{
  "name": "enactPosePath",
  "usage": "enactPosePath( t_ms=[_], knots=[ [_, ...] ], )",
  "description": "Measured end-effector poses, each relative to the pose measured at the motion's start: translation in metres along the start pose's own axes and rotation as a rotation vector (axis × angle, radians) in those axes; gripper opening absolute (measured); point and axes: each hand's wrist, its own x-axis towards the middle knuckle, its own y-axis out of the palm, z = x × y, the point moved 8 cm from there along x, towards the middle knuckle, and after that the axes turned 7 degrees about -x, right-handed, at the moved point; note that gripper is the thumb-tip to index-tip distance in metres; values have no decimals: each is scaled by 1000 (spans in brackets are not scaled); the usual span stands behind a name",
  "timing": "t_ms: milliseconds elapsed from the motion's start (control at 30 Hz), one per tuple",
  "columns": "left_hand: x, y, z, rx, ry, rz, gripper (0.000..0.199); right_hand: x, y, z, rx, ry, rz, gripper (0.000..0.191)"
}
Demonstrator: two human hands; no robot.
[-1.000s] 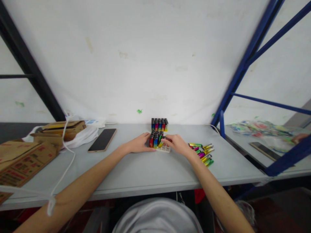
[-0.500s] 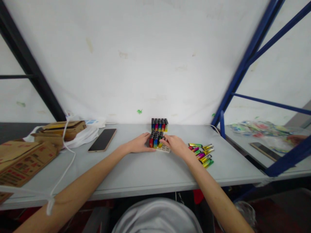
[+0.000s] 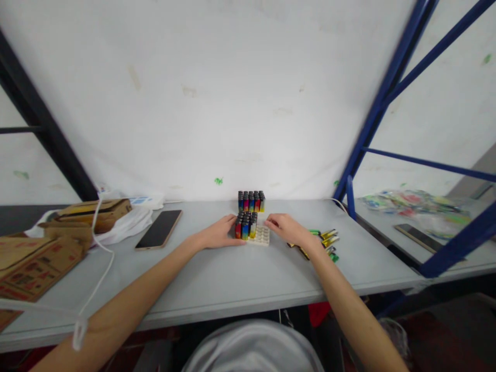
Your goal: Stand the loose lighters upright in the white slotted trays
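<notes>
My left hand (image 3: 221, 232) is wrapped round the left side of a small white tray with holes (image 3: 263, 236), thumb in front and fingers behind. Several upright lighters (image 3: 245, 227), red, blue and yellow with black tops, fill the tray's left part, while bare holes show on its right. Just right of the tray, my right hand (image 3: 285, 228) hovers with loosely bent fingers, and no lighter shows in it. Beneath and beyond my right forearm lies a loose pile of shiny lighters (image 3: 330, 238), partly covered by the arm.
Behind the tray, near the wall, stands another block of upright lighters (image 3: 251, 201). A phone (image 3: 159, 230) lies at left, beside cardboard boxes (image 3: 42, 258) and a hanging white cord (image 3: 104, 264). A blue metal frame (image 3: 358, 139) rises at the right, with another phone (image 3: 420, 240) beyond it.
My right hand has drawn back to the right from the lighters, leaving a yellow lighter upright in the tray. My left hand keeps its hold. The view has shifted slightly.
</notes>
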Motion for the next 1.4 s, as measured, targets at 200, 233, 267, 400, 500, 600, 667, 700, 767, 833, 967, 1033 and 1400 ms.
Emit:
enactPosePath(
  t_ms=[200,233,267,400,500,600,667,700,767,833,967,1033,1400],
  knots=[
    [0,-1,-2,-16,8,-9,76,-34,-23,-79,-102,297,159,19],
    [1,-1,-2,-10,12,-4,75,-42,-29,-97,-163,406,156,19],
    [1,-1,-3,-2,15,2,75,-49,-33,-110,-200,471,163,19],
    [1,1,-2,22,10,25,78,-65,-31,-138,-206,546,264,25],
    [1,0,-1,26,11,18,77,-64,-25,-142,-180,540,287,23],
    [1,0,-1,26,20,9,76,-59,-19,-141,-173,500,262,14],
    [1,1,-1,23,20,7,76,-56,-20,-140,-146,492,190,12],
    [1,1,-1,21,19,4,76,-54,-21,-140,-109,488,145,13],
    [1,0,-1,14,19,-4,77,-51,-24,-135,-1,460,52,16],
    [2,0,0,8,19,-10,77,-44,-29,-124,93,393,-34,22],
    [1,0,0,11,16,-7,79,-29,-45,-93,189,257,-259,39],
    [1,0,0,8,18,-9,78,-21,-47,-77,276,219,-324,41],
    [1,1,-2,11,26,-3,81,3,-16,-10,640,66,-268,57]
  ],
)
